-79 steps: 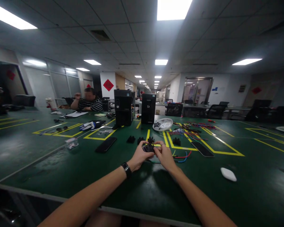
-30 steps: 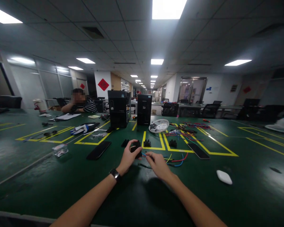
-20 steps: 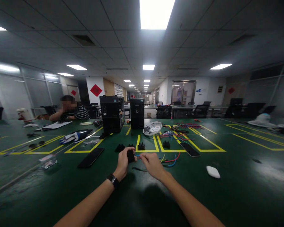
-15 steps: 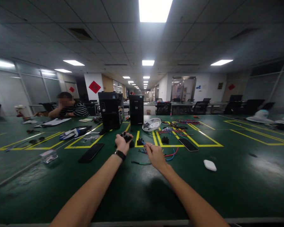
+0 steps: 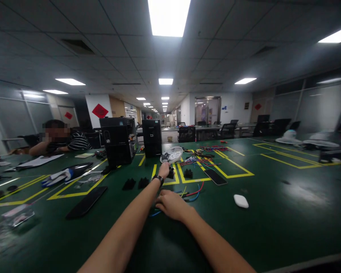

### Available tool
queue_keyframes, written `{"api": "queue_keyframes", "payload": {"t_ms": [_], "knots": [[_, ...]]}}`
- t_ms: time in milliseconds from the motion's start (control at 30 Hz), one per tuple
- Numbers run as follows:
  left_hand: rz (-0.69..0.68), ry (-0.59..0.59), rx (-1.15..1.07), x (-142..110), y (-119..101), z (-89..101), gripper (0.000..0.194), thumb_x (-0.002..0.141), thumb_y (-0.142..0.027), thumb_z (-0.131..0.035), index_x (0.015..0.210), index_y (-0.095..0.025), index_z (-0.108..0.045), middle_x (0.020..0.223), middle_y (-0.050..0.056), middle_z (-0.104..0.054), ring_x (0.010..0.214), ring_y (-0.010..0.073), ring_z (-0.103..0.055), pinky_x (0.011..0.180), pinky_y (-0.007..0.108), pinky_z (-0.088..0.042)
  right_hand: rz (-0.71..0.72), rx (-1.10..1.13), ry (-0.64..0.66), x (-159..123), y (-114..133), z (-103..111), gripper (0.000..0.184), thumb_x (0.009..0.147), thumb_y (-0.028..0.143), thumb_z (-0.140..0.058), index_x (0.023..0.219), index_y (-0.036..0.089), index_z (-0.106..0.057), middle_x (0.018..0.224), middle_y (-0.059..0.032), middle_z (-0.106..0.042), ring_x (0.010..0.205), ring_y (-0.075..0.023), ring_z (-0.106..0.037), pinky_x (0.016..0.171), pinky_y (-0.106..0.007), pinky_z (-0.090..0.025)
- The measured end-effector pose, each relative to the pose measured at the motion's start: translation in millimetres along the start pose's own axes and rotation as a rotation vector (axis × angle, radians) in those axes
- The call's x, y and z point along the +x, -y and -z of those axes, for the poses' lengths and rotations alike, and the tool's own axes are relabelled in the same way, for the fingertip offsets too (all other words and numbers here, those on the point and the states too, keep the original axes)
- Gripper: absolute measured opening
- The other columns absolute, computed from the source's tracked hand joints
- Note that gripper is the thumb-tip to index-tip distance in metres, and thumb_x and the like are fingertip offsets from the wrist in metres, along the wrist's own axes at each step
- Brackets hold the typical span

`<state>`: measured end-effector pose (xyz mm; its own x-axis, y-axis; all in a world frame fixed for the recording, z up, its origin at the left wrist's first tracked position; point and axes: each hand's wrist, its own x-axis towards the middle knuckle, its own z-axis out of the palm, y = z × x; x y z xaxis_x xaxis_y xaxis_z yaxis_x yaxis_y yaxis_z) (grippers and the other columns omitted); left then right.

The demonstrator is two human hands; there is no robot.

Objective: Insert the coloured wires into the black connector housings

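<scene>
My left hand [image 5: 164, 170] reaches forward over the table with its fingers closed at a small black plastic block [image 5: 171, 173]; the fingertips are mostly hidden. Nearer to me, my right hand [image 5: 172, 203] is low over the table, fingers curled on a blue wire [image 5: 155, 214] whose end shows below them. Red, blue and yellow-green wires [image 5: 198, 192] lie just beyond the right hand. Two similar black blocks [image 5: 136, 184] sit left of my left hand, and another black block [image 5: 188, 173] stands to its right.
Two black computer towers [image 5: 152, 138] stand behind, with a white basket [image 5: 173, 153] beside them. Bundled wires [image 5: 201, 157] lie at the back right. Phones [image 5: 86, 203] rest on both sides, and a white case [image 5: 241, 201] lies right. A person [image 5: 78, 141] sits at the far left.
My left hand has reached forward and right from the blocks beside it. My right hand has drawn back toward me and left with the blue wire. The view has turned slightly right.
</scene>
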<state>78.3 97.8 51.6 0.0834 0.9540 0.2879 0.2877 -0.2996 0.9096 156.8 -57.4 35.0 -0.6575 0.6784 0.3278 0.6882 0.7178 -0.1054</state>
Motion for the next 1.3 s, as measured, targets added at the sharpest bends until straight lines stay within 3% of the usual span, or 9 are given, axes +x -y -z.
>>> {"api": "queue_keyframes", "payload": {"t_ms": [133, 267, 400, 533, 767, 900, 1067, 1200, 1300], "knots": [[0.071, 0.094, 0.246, 15.7, 2.9, -19.8, 0.033, 0.089, -0.033, -0.055, 0.118, -0.016, -0.054, 0.118, 0.009, -0.057, 0.100, 0.0203, -0.059, 0.084, 0.041, -0.052, 0.011, -0.067, 0.083, -1.2, -5.1, -2.2, 0.029, 0.086, 0.038, -0.060, 0.106, 0.018, -0.068, 0.104, -0.0099, -0.067, 0.095, -0.0240, -0.062, 0.079, -0.030, -0.046], [0.082, 0.147, 0.473, 30.7, 10.2, -16.9, 0.034, 0.089, -0.033, -0.056, 0.119, -0.016, -0.054, 0.118, 0.009, -0.057, 0.102, 0.0214, -0.059, 0.084, 0.041, -0.051, 0.025, -0.116, 0.110, 1.3, -0.8, -5.7, 0.027, 0.088, 0.035, -0.057, 0.099, 0.013, -0.068, 0.098, -0.0127, -0.069, 0.092, -0.0267, -0.064, 0.077, -0.033, -0.047], [0.017, 0.184, 0.648, 44.3, 10.5, -15.9, 0.036, 0.089, -0.033, -0.055, 0.120, -0.015, -0.053, 0.123, 0.011, -0.055, 0.108, 0.0232, -0.056, 0.090, 0.044, -0.048, 0.033, -0.083, 0.114, 2.5, 2.8, -6.7, 0.021, 0.087, 0.028, -0.053, 0.093, 0.014, -0.068, 0.096, -0.0122, -0.070, 0.090, -0.0265, -0.065, 0.075, -0.032, -0.047], [-0.113, 0.370, 0.668, 53.4, 4.4, -44.4, 0.046, 0.076, -0.035, -0.069, 0.117, -0.019, -0.056, 0.130, 0.012, -0.054, 0.122, 0.0261, -0.048, 0.100, 0.037, -0.038, -0.013, 0.007, 0.127, 0.7, 4.1, -10.0, 0.024, 0.085, 0.024, -0.051, 0.100, 0.013, -0.066, 0.102, -0.0139, -0.069, 0.094, -0.0261, -0.064, 0.079, -0.033, -0.047], [-0.172, 0.600, 0.540, 53.4, -0.8, -83.7, 0.039, 0.042, -0.014, -0.083, 0.075, -0.017, -0.063, 0.091, 0.010, -0.070, 0.098, 0.0308, -0.063, 0.084, 0.033, -0.045, -0.117, 0.016, 0.082, -0.6, 5.5, -8.2, 0.035, 0.091, 0.031, -0.040, 0.114, 0.012, -0.060, 0.114, -0.0171, -0.065, 0.105, -0.0300, -0.059, 0.089, -0.042, -0.042], [-0.239, 0.549, 0.376, 44.9, -10.6, -58.2, 0.049, 0.040, -0.012, -0.083, 0.083, -0.016, -0.061, 0.085, 0.007, -0.068, 0.090, 0.0279, -0.064, 0.078, 0.031, -0.048, -0.229, -0.077, 0.062, 1.8, 1.1, -4.1, 0.023, 0.086, 0.022, -0.045, 0.100, 0.012, -0.061, 0.096, -0.0149, -0.069, 0.091, -0.0278, -0.064, 0.081, -0.039, -0.044], [-0.194, 0.340, -0.034, 11.4, -18.9, 13.9, 0.055, 0.073, -0.015, -0.065, 0.122, -0.016, -0.041, 0.091, 0.005, -0.063, 0.064, 0.0121, -0.062, 0.062, 0.025, -0.051, -0.285, -0.041, -0.067, 6.0, -7.4, -0.9, 0.019, 0.091, 0.019, -0.040, 0.102, 0.019, -0.056, 0.088, -0.0072, -0.069, 0.083, -0.0215, -0.066, 0.068, -0.027, -0.042], [0.052, 0.115, -0.728, -39.9, -2.2, 78.0, 0.038, 0.070, -0.008, -0.068, 0.103, -0.014, -0.049, 0.075, 0.000, -0.058, 0.052, 0.0065, -0.057, 0.053, 0.019, -0.049, -0.371, 0.000, -0.176, 9.7, -10.7, -4.1, 0.017, 0.095, 0.026, -0.041, 0.101, 0.022, -0.056, 0.082, -0.0044, -0.070, 0.077, -0.0199, -0.067, 0.063, -0.025, -0.040], [0.097, 0.061, -0.798, -83.7, 15.9, 108.8, 0.028, 0.071, -0.005, -0.068, 0.091, -0.014, -0.049, 0.079, 0.001, -0.059, 0.060, 0.0065, -0.060, 0.059, 0.017, -0.052, -0.423, 0.013, -0.235, 11.9, -14.2, -7.7, 0.020, 0.095, 0.028, -0.042, 0.102, 0.022, -0.059, 0.080, -0.0052, -0.070, 0.077, -0.0210, -0.067, 0.065, -0.026, -0.042]]}}
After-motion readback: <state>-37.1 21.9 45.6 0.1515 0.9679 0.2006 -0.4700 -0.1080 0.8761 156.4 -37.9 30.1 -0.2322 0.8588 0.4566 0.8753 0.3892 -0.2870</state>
